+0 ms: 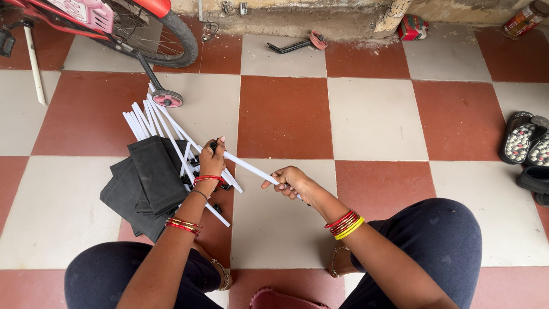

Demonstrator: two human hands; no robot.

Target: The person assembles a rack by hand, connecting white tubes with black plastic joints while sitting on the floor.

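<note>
White tube (247, 166) held at both ends: left hand (211, 163) clasping black connector (213, 145), right hand (293, 182) closed round tube. Joining underway; needs straight, firm push.

Red-and-cream checkered tile floor (377, 114) in soft daylight; rough, stained concrete wall base (297, 20) along the far edge

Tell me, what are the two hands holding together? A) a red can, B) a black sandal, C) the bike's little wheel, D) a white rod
D: the left hand grips one end of a white rod, at a small black fitting, and the right hand holds its other end, above the checkered floor.
</note>
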